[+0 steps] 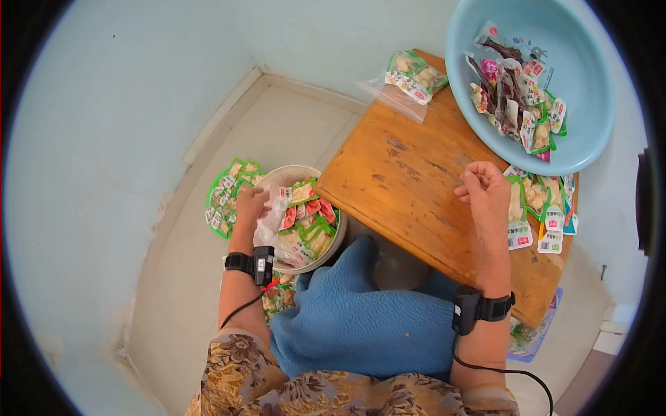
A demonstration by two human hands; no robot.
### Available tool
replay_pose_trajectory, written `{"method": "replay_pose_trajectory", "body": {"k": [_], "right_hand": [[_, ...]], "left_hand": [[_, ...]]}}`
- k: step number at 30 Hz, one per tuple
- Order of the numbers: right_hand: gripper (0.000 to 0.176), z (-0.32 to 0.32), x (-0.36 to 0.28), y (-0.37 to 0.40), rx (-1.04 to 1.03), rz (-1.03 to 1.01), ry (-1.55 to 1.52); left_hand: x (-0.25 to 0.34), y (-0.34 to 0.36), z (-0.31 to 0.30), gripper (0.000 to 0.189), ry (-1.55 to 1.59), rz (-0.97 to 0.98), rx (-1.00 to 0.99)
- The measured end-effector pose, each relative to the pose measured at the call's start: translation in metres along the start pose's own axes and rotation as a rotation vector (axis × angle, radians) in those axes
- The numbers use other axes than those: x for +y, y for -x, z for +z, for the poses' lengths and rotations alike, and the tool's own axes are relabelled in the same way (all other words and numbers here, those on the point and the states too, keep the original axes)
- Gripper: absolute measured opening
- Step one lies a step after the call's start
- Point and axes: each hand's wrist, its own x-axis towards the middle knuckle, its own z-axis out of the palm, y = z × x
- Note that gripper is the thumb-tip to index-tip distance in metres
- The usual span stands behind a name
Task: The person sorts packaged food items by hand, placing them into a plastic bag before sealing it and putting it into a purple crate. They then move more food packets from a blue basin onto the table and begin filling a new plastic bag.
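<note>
My left hand (250, 205) is at the left rim of a white bucket (339, 239), beside the clear plastic bag (272, 223) lining it. Its fingers are apart, and I see nothing held in them. Inside the bucket lie green-edged and red snack packets (305, 225). My right hand (484, 184) hovers over the wooden table (395, 173), fingers curled in and thumb close to the index finger, with nothing visible between them. Just right of it, several green and white snack packets (538, 197) lie on the table's edge.
A light blue basin (590, 132) holding dark and green packets rests at the table's far right. A clear zip bag of packets (416, 76) lies on the far corner. More packets (225, 197) are on the floor left of the bucket. A blue cloth (368, 312) covers my lap.
</note>
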Motion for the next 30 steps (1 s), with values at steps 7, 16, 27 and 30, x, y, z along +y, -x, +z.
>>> {"method": "replay_pose_trajectory", "body": {"k": [7,16,27,30], "right_hand": [[0.009,0.004,0.005,0.000,-0.003,0.006,0.074],[0.009,0.013,0.003,-0.002,0.000,0.024,0.066],[0.008,0.014,0.006,-0.004,-0.011,0.014,0.090],[0.009,0.013,0.006,-0.004,-0.020,0.005,0.100]], "left_hand": [[-0.102,-0.020,0.010,0.067,0.014,-0.217,0.109],[-0.134,-0.041,0.017,0.026,-0.438,0.016,0.219],[-0.109,-0.024,-0.010,0.009,-0.491,0.249,0.229],[-0.100,-0.013,-0.018,0.008,-0.449,0.254,0.208]]}}
